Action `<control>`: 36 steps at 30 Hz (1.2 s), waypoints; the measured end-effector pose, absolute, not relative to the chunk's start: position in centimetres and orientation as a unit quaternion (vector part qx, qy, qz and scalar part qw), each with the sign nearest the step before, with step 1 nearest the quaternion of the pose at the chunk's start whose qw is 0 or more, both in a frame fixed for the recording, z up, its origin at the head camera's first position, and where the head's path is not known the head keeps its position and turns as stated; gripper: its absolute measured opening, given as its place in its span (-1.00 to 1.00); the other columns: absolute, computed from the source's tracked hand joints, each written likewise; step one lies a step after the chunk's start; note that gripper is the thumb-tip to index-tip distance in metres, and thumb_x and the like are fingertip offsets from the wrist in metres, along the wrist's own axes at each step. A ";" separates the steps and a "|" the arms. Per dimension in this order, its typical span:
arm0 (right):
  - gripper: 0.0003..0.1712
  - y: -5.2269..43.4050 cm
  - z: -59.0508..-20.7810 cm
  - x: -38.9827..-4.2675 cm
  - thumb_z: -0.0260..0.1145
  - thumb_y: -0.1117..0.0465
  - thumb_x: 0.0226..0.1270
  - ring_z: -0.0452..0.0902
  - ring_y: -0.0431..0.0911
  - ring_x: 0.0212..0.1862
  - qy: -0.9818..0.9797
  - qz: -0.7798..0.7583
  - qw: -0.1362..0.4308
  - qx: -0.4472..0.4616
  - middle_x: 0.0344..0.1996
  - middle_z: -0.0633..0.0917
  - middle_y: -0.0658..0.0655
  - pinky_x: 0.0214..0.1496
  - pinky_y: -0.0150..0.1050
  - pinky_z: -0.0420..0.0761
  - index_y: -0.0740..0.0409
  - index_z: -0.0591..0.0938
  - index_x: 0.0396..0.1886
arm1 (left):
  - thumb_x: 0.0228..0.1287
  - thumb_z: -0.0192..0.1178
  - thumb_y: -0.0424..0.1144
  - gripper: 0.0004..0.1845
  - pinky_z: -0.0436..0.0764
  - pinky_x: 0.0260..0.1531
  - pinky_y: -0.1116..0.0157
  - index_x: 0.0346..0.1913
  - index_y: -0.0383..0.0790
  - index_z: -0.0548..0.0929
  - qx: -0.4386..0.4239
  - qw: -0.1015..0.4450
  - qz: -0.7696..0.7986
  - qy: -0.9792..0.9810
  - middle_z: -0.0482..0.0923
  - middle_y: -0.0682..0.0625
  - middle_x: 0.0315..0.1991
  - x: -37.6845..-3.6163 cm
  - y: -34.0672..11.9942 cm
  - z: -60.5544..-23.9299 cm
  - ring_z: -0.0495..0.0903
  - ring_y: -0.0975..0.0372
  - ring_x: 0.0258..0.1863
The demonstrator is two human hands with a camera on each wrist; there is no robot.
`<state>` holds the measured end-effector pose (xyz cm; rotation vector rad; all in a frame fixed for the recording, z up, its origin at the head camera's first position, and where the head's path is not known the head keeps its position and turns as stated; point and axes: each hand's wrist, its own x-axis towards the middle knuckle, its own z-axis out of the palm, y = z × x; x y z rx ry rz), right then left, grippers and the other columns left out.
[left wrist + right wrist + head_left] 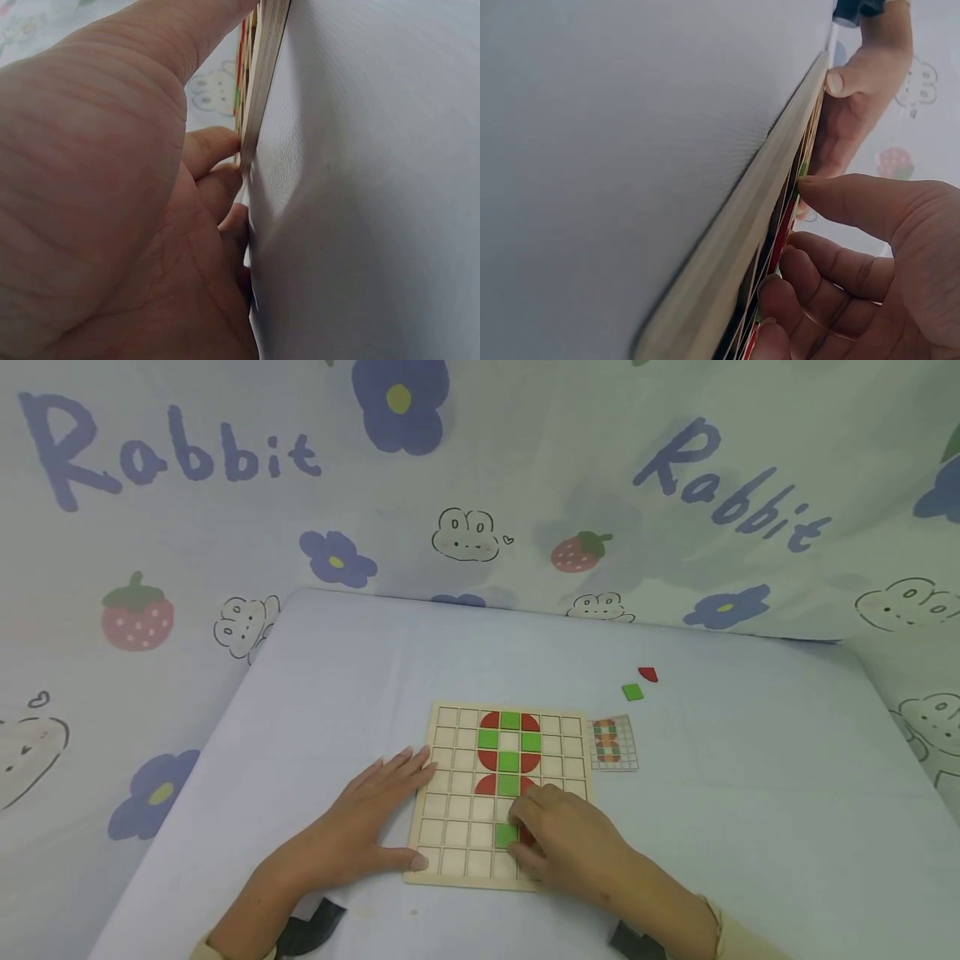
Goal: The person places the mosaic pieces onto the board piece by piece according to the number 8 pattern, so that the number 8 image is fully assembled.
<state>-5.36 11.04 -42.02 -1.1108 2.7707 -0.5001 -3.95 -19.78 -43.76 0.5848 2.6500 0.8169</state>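
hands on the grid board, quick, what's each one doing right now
Left hand: open, fingers straight, resting flat against the left edge of the wooden grid board.
Right hand: fingers curled on the board at a red piece beside the green tile; grip not clear.

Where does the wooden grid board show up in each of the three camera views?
Head view: the wooden grid board lies flat at lower centre on the table, between both hands.
Left wrist view: only its edge shows, a thin strip running down from top centre.
Right wrist view: its edge is a pale diagonal band from upper right to bottom centre.
Shared landmark: the left hand against the board's edge.
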 end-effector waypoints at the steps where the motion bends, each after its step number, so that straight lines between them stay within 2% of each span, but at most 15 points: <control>1: -0.79 11.0 -42.0 -5.4 0.52 0.08 0.27 0.35 -0.27 -0.32 0.914 -0.164 0.060 -0.366 -0.41 0.46 -0.19 -0.34 -0.44 0.46 -0.03 0.63 -0.29 | 0.04 0.54 0.25 0.21 -0.17 0.62 -0.02 0.70 0.07 0.11 0.204 0.153 0.285 0.924 -0.12 0.20 0.69 -3.9 -19.8 -43.8 -0.18 0.16 0.68; 9: -0.83 11.6 -41.6 -5.6 0.48 0.05 0.32 0.38 -0.28 -0.30 0.920 -0.177 0.077 -0.342 -0.39 0.49 -0.22 -0.29 -0.41 0.53 -0.06 0.65 -0.26 | 0.04 0.55 0.24 0.20 -0.15 0.62 -0.05 0.69 0.09 0.12 0.198 0.158 0.289 0.923 -0.11 0.22 0.69 -3.9 -19.7 -43.7 -0.18 0.17 0.68; 16: -0.79 13.7 -40.0 -7.3 0.46 0.03 0.39 0.47 -0.28 -0.18 0.937 -0.195 0.078 -0.280 -0.24 0.61 -0.20 -0.10 -0.26 0.68 -0.02 0.71 -0.08 | 0.04 0.55 0.22 0.20 -0.15 0.62 -0.04 0.69 0.09 0.12 0.196 0.159 0.290 0.923 -0.11 0.22 0.69 -3.9 -19.7 -43.7 -0.19 0.18 0.68; 22: -0.83 17.3 -38.5 -10.1 0.43 0.12 0.44 0.53 -0.19 -0.19 0.949 -0.222 0.037 -0.221 -0.26 0.64 -0.13 -0.17 -0.20 0.67 0.04 0.72 -0.06 | 0.05 0.53 0.25 0.19 -0.17 0.63 -0.01 0.69 0.08 0.12 0.203 0.152 0.295 0.921 -0.13 0.21 0.69 -3.9 -19.9 -43.9 -0.18 0.17 0.68; 30: -0.76 22.8 -38.3 -15.3 0.38 0.28 0.45 0.58 -0.03 -0.22 0.952 -0.241 -0.027 -0.189 -0.23 0.71 0.10 -0.33 -0.19 0.60 0.29 0.71 0.02 | 0.06 0.50 0.28 0.19 -0.18 0.63 0.00 0.69 0.09 0.11 0.206 0.153 0.299 0.919 -0.14 0.21 0.70 -4.0 -20.0 -43.9 -0.19 0.17 0.68; 33: -0.73 24.2 -38.7 -17.4 0.36 0.27 0.47 0.59 0.05 -0.20 0.958 -0.238 -0.026 -0.159 -0.18 0.72 0.21 -0.29 -0.11 0.60 0.35 0.70 0.05 | 0.06 0.50 0.28 0.19 -0.18 0.63 0.00 0.69 0.10 0.11 0.204 0.154 0.299 0.919 -0.14 0.22 0.69 -4.0 -20.0 -43.9 -0.19 0.17 0.68; 36: -0.67 25.3 -39.4 -19.4 0.32 0.21 0.51 0.60 0.13 -0.14 0.964 -0.233 -0.003 -0.126 -0.12 0.72 0.29 -0.21 0.01 0.63 0.38 0.68 0.09 | 0.06 0.50 0.29 0.19 -0.17 0.63 0.01 0.69 0.10 0.11 0.203 0.155 0.298 0.920 -0.13 0.22 0.69 -3.9 -19.9 -43.9 -0.20 0.18 0.68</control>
